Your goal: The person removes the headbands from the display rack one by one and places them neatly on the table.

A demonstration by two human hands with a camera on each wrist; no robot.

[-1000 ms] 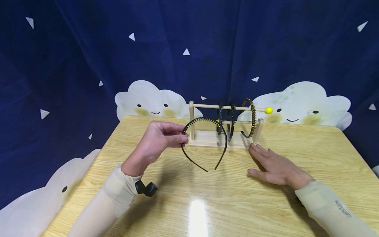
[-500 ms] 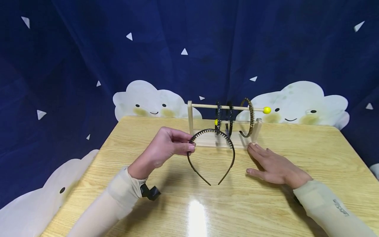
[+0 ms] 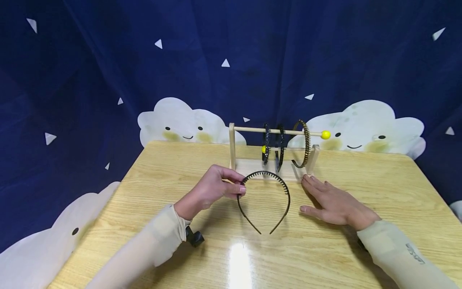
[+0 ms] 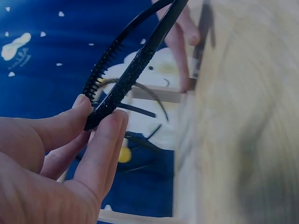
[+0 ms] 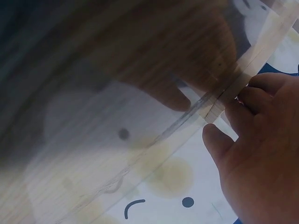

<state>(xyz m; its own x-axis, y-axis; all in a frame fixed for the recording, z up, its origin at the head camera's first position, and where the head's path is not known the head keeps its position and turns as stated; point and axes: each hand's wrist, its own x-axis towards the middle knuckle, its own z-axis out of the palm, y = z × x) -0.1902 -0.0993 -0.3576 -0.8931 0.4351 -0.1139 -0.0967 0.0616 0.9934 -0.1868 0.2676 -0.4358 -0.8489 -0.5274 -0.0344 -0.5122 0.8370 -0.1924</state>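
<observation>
Hanging headbands: I see three on the rack, near the far table edge
Left hand: pinches another headband, unhung
Right hand: extended, touching rack

black headband pinched at one side by left hand, arch up, tips down, in front of rack. rack: pale wood, upright, three bands hanging on top bar.

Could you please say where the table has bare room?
The yellowish wooden table is bare left of the pale wooden rack, and right of it beyond the right hand. Crowded: before the rack, where the left hand pinches a black toothed headband.
</observation>
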